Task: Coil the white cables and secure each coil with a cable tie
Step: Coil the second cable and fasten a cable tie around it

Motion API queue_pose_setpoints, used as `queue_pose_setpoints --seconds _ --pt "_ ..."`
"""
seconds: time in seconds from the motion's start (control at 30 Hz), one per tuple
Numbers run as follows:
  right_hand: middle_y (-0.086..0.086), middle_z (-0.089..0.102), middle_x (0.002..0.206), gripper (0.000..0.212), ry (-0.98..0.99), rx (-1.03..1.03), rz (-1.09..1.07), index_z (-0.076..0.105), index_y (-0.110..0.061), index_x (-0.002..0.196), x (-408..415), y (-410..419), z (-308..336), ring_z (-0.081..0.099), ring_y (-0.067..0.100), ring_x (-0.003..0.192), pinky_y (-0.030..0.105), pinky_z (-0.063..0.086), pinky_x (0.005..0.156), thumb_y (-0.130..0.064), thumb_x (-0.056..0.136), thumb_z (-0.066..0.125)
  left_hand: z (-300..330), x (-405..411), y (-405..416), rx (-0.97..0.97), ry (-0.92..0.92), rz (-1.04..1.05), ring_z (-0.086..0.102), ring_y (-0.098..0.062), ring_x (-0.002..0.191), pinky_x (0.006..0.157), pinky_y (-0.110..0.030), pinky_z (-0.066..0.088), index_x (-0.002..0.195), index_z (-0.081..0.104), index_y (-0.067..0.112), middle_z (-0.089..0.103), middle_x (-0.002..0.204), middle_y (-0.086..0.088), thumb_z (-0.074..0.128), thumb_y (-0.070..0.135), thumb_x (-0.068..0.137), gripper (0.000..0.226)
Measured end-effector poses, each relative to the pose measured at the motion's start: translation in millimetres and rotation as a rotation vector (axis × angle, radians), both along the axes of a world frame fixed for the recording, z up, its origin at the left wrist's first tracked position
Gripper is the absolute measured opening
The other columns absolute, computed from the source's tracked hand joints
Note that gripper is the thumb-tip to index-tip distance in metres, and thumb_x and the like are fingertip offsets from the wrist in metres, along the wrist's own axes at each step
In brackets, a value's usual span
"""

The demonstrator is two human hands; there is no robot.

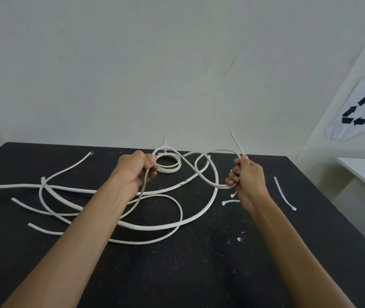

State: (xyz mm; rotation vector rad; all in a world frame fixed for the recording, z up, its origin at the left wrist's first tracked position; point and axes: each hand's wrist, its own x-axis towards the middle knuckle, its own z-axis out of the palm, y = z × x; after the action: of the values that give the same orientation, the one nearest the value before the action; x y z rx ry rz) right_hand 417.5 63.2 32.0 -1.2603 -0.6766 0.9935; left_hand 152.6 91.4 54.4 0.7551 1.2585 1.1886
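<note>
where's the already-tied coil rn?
In the head view, the finished coil lies on the black table near its far edge, at centre, just beyond and right of the left hand, behind the cable loops held between both hands.

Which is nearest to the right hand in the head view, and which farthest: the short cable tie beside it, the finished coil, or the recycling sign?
1. Short cable tie, just left of the right hand.
2. Finished coil, across by the left hand.
3. Recycling sign, up on the right wall.
</note>
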Motion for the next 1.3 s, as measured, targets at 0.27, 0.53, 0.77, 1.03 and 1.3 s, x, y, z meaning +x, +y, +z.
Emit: queue_pose_setpoints --seconds 0.27,0.53,0.77,1.03,1.3 --pt "0.005 0.042 0.065 0.027 -0.017 -0.081 0.313 0.053 -0.005 0.099 -38 -3 -3 0.049 0.018 0.056 0.038 0.060 0.062 -0.018 0.117 0.036 -12 42 -24 0.266 0.246 -0.232 0.068 -0.018 0.070 0.064 -0.023 0.057 0.080 0.074 0.006 0.073 0.071 -0.007 0.071 -0.016 0.086 0.022" --pt "0.017 0.077 0.093 0.030 0.082 -0.133 0.572 0.070 0.005 0.106 -54 -11 5 0.076 0.019 0.077 0.037 0.064 0.067 -0.004 0.111 0.042 -27 60 -30 0.600 0.696 -0.204 0.070 -0.004 0.068 0.067 -0.016 0.055 0.088 0.086 0.029 0.075 0.073 0.013 0.088 0.017 0.086 0.013" --pt "0.018 0.064 0.081 0.028 0.374 -0.156 0.379 0.062 -0.001 0.085 -44 3 -4 0.069 0.033 0.078 0.048 0.062 0.082 -0.009 0.104 0.044 -43 52 -35 0.619 0.683 -0.278 0.067 0.000 0.061 0.067 -0.024 0.056 0.095 0.086 0.026 0.077 0.075 0.012 0.087 0.024 0.089 0.007" --pt "-0.005 0.032 0.066 0.024 0.733 -0.051 0.397 0.043 -0.017 0.075 -11 11 -8 0.029 0.009 0.046 0.021 0.031 0.041 -0.010 0.098 0.038 -45 7 -26 0.377 0.835 -0.503 0.058 0.003 0.061 0.074 -0.028 0.046 0.073 0.083 0.029 0.063 0.058 0.014 0.075 0.058 0.092 0.036" --pt "-0.005 0.020 0.056 0.040 0.156 -0.161 0.582 0.054 -0.016 0.079 6 1 -1 0.017 0.008 0.039 0.022 0.025 0.039 -0.040 0.111 0.052 -34 -27 -2 0.265 0.736 -0.306 0.043 -0.011 0.059 0.072 -0.033 0.041 0.070 0.076 0.015 0.042 0.053 0.008 0.080 0.071 0.078 0.057"
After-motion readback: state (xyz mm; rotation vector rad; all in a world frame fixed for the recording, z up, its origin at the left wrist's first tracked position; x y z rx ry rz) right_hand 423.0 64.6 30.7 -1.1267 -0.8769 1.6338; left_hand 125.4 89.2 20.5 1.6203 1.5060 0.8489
